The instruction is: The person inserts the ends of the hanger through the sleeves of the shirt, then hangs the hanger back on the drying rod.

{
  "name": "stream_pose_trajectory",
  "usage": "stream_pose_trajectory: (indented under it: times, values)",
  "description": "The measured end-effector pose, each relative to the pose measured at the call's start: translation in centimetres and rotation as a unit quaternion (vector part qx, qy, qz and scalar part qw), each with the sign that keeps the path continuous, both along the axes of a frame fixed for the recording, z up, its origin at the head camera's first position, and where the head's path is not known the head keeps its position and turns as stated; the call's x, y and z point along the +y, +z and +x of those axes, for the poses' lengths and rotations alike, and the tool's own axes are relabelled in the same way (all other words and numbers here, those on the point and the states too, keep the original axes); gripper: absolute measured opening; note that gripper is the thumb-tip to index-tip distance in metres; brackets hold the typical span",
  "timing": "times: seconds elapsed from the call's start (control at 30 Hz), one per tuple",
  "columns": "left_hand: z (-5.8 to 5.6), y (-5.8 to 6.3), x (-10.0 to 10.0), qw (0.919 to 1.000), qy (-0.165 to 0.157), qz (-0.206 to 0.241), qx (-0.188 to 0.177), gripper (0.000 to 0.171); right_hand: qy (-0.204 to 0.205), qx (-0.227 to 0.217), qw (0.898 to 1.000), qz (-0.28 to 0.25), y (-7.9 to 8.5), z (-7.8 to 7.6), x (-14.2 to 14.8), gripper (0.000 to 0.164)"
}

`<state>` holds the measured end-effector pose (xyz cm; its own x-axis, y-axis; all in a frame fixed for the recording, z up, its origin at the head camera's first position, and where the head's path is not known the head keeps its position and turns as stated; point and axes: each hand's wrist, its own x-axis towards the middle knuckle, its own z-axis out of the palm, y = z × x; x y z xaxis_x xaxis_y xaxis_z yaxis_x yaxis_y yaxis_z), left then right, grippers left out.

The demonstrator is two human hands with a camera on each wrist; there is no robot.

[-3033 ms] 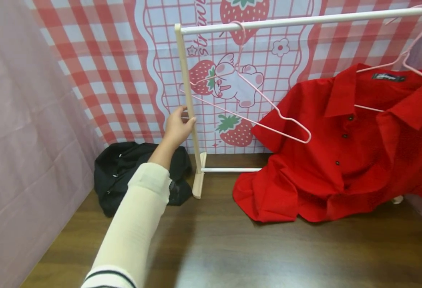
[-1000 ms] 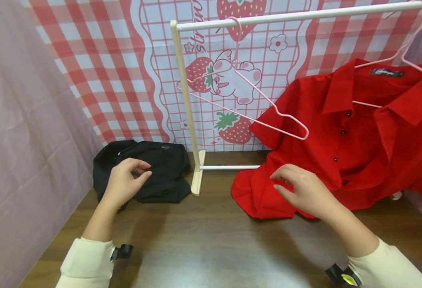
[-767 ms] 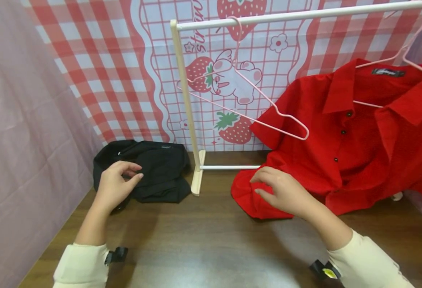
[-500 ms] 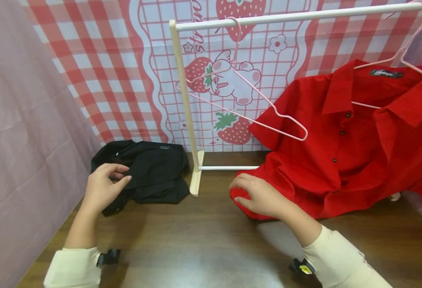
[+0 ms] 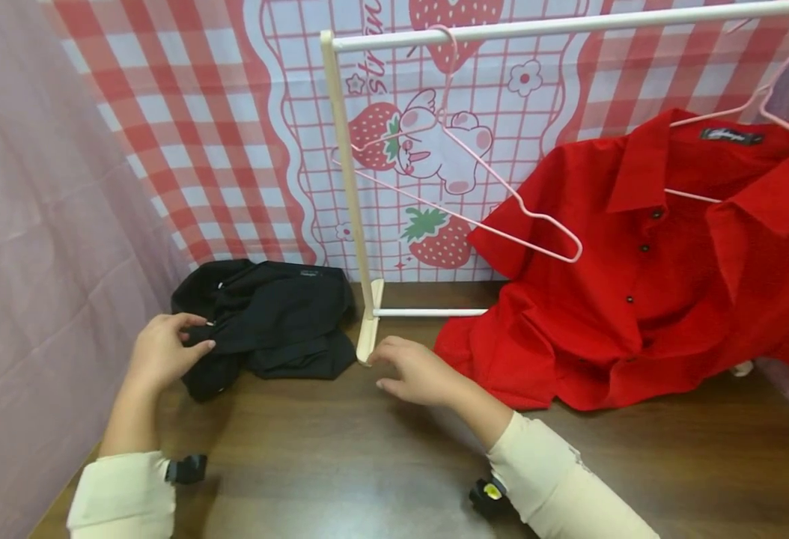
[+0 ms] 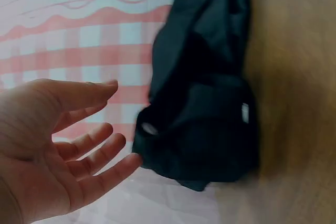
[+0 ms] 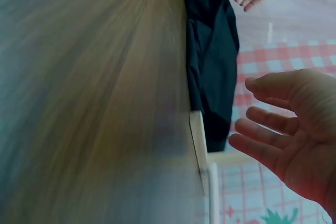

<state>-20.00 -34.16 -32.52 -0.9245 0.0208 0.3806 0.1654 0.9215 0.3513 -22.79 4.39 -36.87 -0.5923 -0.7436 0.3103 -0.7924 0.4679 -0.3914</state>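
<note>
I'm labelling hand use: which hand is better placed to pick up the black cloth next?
Probably the left hand: it is close to one end of the black cloth. The right hand is farther off, near the rack's wooden foot.

1. Crumpled garment (image 5: 276,318): plain black.
2. Collared shirt (image 5: 583,254): red, buttons (image 5: 644,248) dark, label (image 5: 731,136) black.
3. Hangers (image 5: 463,216): pink.
4. Clothes rack: white rails (image 5: 570,28), pale wood upright (image 5: 349,180).
5. Backdrop cloth (image 5: 186,97): red-and-white gingham, its pale panel (image 5: 502,172) gridded in red and printed with strawberries (image 5: 440,243).
6. Curtain (image 5: 51,262): dusty pink.
7. Tabletop (image 5: 314,449): brown wood grain.
8. Sleeves (image 5: 125,494): cream.
</note>
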Motion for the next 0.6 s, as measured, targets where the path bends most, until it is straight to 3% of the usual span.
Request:
stream_pose_trajectory:
  times: [0.23, 0.43, 0.6]
  values:
    - [-1.7, -1.2, -0.7, 0.9979, 0.003, -0.027, -0.059, 0.037, -0.015, 0.031, 0.999, 0.026, -1.1, -1.5, -5.6, 0.032]
    - [-2.7, -2.3, -0.4, 0.9922, -0.005, -0.063, -0.107, 0.033, -0.065, 0.039, 0.989, 0.125, -2.2, -1.9, -9.4, 0.04]
    - [-3.0, -3.1, 0.3, 0.9847, -0.014, -0.09, -0.149, 0.028, -0.073, 0.054, 0.98, 0.177, -2.8, -1.5, -10.2, 0.029]
